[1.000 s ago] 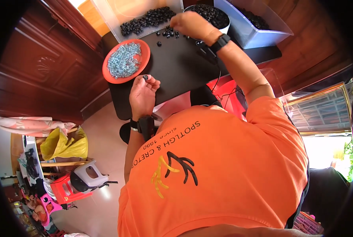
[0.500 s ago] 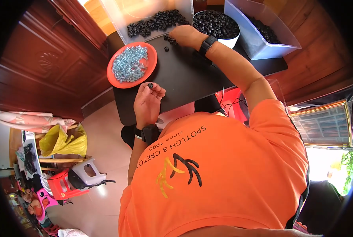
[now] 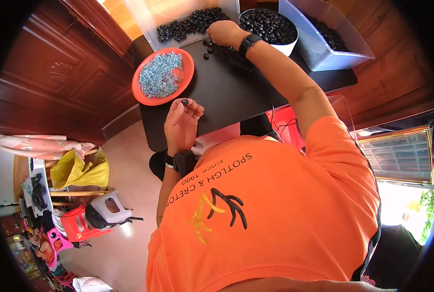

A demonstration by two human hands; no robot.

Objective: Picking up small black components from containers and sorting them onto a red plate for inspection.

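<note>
My left hand point(image 3: 181, 127), palm up near the table's front left edge, pinches a small black bead-like piece point(image 3: 185, 102) between thumb and fingertips. Just beyond it lies an orange-red plate point(image 3: 187, 80) spread with shiny pale-blue bits point(image 3: 156, 80). At the far side of the table, my right hand point(image 3: 226, 33) is curled at the near edge of a clear bin point(image 3: 151, 29) that holds many black pieces point(image 3: 190, 24). Its fingertips are hidden, so what they hold does not show. Several loose black pieces point(image 3: 209, 44) lie on the table beside that hand.
A white bowl point(image 3: 286, 49) full of black pieces stands right of my right hand. Farther right is a translucent bin point(image 3: 331, 59) with more inside. Everything rests on a black table point(image 3: 221, 87). A wooden wall point(image 3: 56, 73) rises at left.
My right hand has moved slightly away and to the left, closer to the clear bin, uncovering more of the loose black pieces. My left hand keeps its pinch.
</note>
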